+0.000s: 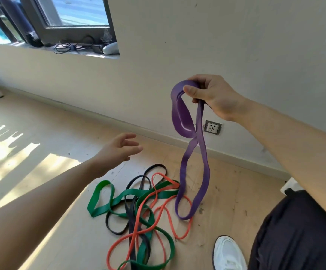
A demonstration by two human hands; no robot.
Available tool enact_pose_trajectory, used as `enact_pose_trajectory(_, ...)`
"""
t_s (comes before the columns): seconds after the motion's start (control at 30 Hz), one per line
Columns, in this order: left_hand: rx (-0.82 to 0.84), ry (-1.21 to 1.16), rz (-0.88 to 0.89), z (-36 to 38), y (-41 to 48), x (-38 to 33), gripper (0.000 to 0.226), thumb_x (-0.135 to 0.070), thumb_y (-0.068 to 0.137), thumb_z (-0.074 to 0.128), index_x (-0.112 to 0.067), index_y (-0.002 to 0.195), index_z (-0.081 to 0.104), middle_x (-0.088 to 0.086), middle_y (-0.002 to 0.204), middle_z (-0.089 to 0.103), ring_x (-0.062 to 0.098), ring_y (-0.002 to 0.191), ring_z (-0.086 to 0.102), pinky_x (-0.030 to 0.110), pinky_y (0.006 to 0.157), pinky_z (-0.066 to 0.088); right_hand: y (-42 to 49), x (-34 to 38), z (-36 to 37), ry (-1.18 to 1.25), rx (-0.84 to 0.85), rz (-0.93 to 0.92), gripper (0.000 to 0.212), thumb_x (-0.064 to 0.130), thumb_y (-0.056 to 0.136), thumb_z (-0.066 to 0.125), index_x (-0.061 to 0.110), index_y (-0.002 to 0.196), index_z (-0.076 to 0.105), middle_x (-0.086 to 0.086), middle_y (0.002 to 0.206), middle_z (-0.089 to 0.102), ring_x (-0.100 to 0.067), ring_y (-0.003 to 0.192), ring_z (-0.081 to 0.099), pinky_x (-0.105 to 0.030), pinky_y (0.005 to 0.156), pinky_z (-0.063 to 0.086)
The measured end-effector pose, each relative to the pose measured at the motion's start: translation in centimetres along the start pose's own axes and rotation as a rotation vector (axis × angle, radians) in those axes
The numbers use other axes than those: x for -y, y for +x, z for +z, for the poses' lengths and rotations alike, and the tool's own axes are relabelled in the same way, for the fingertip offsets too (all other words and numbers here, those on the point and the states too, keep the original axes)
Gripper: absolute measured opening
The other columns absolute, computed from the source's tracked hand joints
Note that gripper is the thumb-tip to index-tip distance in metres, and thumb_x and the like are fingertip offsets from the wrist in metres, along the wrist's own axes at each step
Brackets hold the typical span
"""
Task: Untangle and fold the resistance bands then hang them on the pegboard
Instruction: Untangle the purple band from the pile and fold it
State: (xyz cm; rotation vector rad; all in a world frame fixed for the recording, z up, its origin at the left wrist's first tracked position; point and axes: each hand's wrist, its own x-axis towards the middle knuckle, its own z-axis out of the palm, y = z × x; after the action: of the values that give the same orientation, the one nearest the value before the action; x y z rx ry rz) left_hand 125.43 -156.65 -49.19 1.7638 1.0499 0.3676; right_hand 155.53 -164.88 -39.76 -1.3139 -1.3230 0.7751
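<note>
My right hand [212,96] grips the top of a wide purple resistance band [201,152] and holds it up in front of the wall. The band is doubled near my fingers, crosses itself once lower down, and its bottom loop hangs just above the floor. Left of that loop, a tangled pile lies on the wooden floor: a green band [99,201], an orange band [170,223] and a thin dark band [131,217] woven through each other. My left hand [119,149] hovers above the pile with fingers spread, holding nothing. No pegboard is in view.
A wall socket [213,127] sits low on the white wall behind the purple band. A window sill [84,49] with cables is at the upper left. My white shoe [228,252] and dark trouser leg [298,230] are at the lower right.
</note>
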Motion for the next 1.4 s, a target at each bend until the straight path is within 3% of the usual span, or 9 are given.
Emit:
enact_pose_trajectory(0.2, 0.08, 0.008, -0.026, 1.4, 0.1, -1.4, 0.081, -0.047, 0.084, 0.079, -0.03, 0.152, 0.039, -0.007, 0.139, 0.053, 0.017, 0.122, 0.06, 0.036, 0.093, 0.054, -0.1, 1.3, -0.3, 0.173, 0.102, -0.004, 0.025, 0.028, 0.085, 0.069, 0.014, 0.105, 0.071, 0.007, 0.075, 0.06, -0.014, 0.069, 0.049, -0.029, 0.077, 0.046)
enact_pose_trajectory(0.37, 0.045, -0.013, -0.017, 1.6, -0.2, -1.3, 0.019, -0.016, 0.099, 0.065, -0.008, 0.116, 0.066, 0.011, 0.104, 0.077, 0.028, 0.093, 0.076, 0.033, 0.078, 0.064, 0.1, 1.0, -0.4, 0.183, 0.047, -0.004, 0.023, 0.031, 0.086, 0.069, 0.016, 0.102, 0.072, 0.002, 0.076, 0.052, -0.014, 0.068, 0.046, -0.029, 0.076, 0.045)
enact_pose_trajectory(0.47, 0.015, -0.147, 0.002, 0.6, -0.7, -1.4, 0.02, -0.014, 0.098, 0.064, -0.008, 0.117, 0.063, 0.01, 0.1, 0.079, 0.028, 0.09, 0.078, 0.031, 0.074, 0.064, 0.1, 0.5, -1.0, 0.19, -0.035, 0.003, 0.017, 0.033, 0.082, 0.072, 0.021, 0.093, 0.076, 0.003, 0.077, 0.053, -0.015, 0.068, 0.045, -0.03, 0.074, 0.042)
enact_pose_trajectory(0.7, 0.072, -0.597, 0.012, -2.3, -0.8, -1.9, 0.043, -0.036, 0.091, 0.056, -0.01, 0.125, 0.065, 0.008, 0.111, 0.076, 0.024, 0.101, 0.073, 0.032, 0.081, 0.062, 0.2, -1.2, -2.2, 0.143, -0.132, 0.087, 0.022, 0.037, 0.079, 0.069, 0.019, 0.092, 0.071, 0.002, 0.074, 0.047, -0.014, 0.065, 0.044, -0.026, 0.07, 0.042)
enact_pose_trajectory(0.9, 0.014, -0.996, 0.066, -3.6, 0.2, -3.1, 0.035, -0.042, 0.092, 0.057, -0.012, 0.096, 0.075, 0.003, 0.087, 0.07, 0.019, 0.092, 0.073, 0.037, 0.087, 0.062, 0.2, -3.2, -2.8, -0.005, -0.049, 0.153, 0.016, 0.023, 0.1, 0.06, 0.01, 0.104, 0.069, 0.001, 0.075, 0.047, -0.012, 0.066, 0.044, -0.024, 0.069, 0.039)
enact_pose_trajectory(1.0, 0.047, -1.041, 0.07, -3.9, 0.1, -3.8, 0.038, -0.047, 0.091, 0.054, -0.013, 0.1, 0.068, -0.004, 0.086, 0.073, 0.015, 0.096, 0.074, 0.038, 0.087, 0.062, 0.1, -3.9, -2.8, -0.129, 0.012, 0.177, 0.021, 0.025, 0.098, 0.063, 0.007, 0.107, 0.07, -0.001, 0.078, 0.051, -0.012, 0.068, 0.046, -0.03, 0.074, 0.039)
enact_pose_trajectory(1.1, 0.093, -1.053, 0.058, -4.1, -0.4, -4.3, 0.043, -0.045, 0.093, 0.05, -0.015, 0.092, 0.08, -0.006, 0.093, 0.076, 0.014, 0.105, 0.074, 0.038, 0.095, 0.059, 0.0, -4.4, -2.6, -0.212, 0.056, 0.205, 0.029, 0.025, 0.098, 0.064, 0.0, 0.112, 0.068, -0.004, 0.079, 0.051, -0.014, 0.071, 0.047, -0.037, 0.077, 0.037)
enact_pose_trajectory(1.27, 0.129, -0.895, 0.045, -4.7, -1.4, -3.7, 0.04, -0.037, 0.103, 0.042, -0.017, 0.095, 0.075, -0.005, 0.092, 0.076, 0.027, 0.13, 0.062, 0.046, 0.112, 0.04, 0.2, -5.0, -2.1, -0.275, 0.076, 0.243, 0.03, 0.026, 0.096, 0.066, 0.0, 0.111, 0.068, -0.004, 0.079, 0.051, -0.018, 0.075, 0.047, -0.038, 0.077, 0.039)
enact_pose_trajectory(1.4, 0.028, -0.819, -0.063, -5.0, -1.5, -3.6, 0.027, -0.041, 0.094, 0.054, -0.017, 0.089, 0.067, -0.005, 0.062, 0.056, 0.013, 0.071, 0.064, 0.039, 0.099, 0.048, 0.4, -5.5, -2.2, -0.296, 0.061, 0.242, 0.027, 0.025, 0.096, 0.066, 0.0, 0.108, 0.069, -0.006, 0.078, 0.05, -0.018, 0.074, 0.046, -0.037, 0.076, 0.039)
